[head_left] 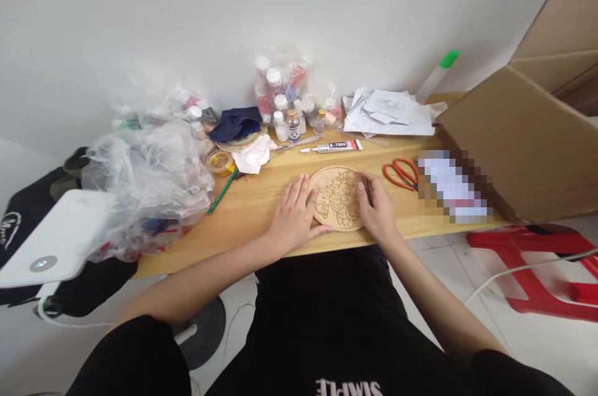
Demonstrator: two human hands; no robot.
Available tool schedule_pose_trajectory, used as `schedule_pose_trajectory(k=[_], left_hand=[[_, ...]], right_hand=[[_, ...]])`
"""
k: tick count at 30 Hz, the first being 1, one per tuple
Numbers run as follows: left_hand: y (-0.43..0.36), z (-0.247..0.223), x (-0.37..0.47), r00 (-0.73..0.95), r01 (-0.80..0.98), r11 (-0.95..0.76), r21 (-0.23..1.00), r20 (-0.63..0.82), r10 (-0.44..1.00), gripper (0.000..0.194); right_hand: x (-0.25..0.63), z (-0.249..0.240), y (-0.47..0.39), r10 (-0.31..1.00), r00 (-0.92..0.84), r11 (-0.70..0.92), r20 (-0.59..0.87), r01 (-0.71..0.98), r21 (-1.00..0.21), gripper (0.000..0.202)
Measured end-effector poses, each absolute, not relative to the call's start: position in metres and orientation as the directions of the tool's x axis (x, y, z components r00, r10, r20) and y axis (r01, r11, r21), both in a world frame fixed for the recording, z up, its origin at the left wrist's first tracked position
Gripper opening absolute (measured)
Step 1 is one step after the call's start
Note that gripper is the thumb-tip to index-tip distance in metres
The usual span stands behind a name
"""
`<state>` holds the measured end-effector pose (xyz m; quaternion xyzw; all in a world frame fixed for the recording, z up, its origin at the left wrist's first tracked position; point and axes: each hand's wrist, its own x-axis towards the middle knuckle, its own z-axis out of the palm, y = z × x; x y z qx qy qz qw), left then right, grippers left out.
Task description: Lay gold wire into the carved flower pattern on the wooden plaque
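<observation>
A round wooden board (339, 197) with a carved or drawn flower pattern lies near the table's front edge. My left hand (294, 212) rests at its left side, fingers stretched out on the table and the thumb along the board's lower edge. On the right, my right hand (377, 209) is closed around slim dark tweezers (368, 189) and touches the board's right rim. Orange-handled scissors (402, 174) lie just beyond that hand. Behind the board lies a glue tube (339, 146) marked B-7000.
Small bottles (293, 125) and bagged beads stand by the wall. Left are plastic bags (149, 172), a tape roll (221, 163), a green pencil (223, 192) and crumpled tissue (253, 154). Right are papers (387, 113), a blurred-out object (453, 187) and a cardboard box (509, 153).
</observation>
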<state>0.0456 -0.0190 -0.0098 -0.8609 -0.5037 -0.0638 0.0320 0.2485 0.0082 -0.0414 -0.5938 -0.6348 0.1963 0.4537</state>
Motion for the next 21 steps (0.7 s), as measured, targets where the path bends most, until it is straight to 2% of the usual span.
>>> schedule_pose_trajectory(k=[6, 11, 21], left_hand=[[-0.012, -0.014, 0.042, 0.566, 0.823, -0.567, -0.044, 0.158, 0.809, 0.089], [-0.01, -0.018, 0.04, 0.59, 0.803, -0.595, -0.039, 0.19, 0.784, 0.095], [-0.008, -0.02, 0.037, 0.614, 0.782, -0.622, -0.043, 0.223, 0.757, 0.089]], right_hand=[[0.246, -0.035, 0.007, 0.93, 0.105, 0.21, 0.353, 0.636, -0.743, 0.033], [0.244, -0.033, 0.006, 0.93, 0.101, 0.193, 0.354, 0.684, -0.703, 0.033], [0.244, -0.029, 0.006, 0.933, 0.089, 0.177, 0.349, 0.733, -0.657, 0.03]])
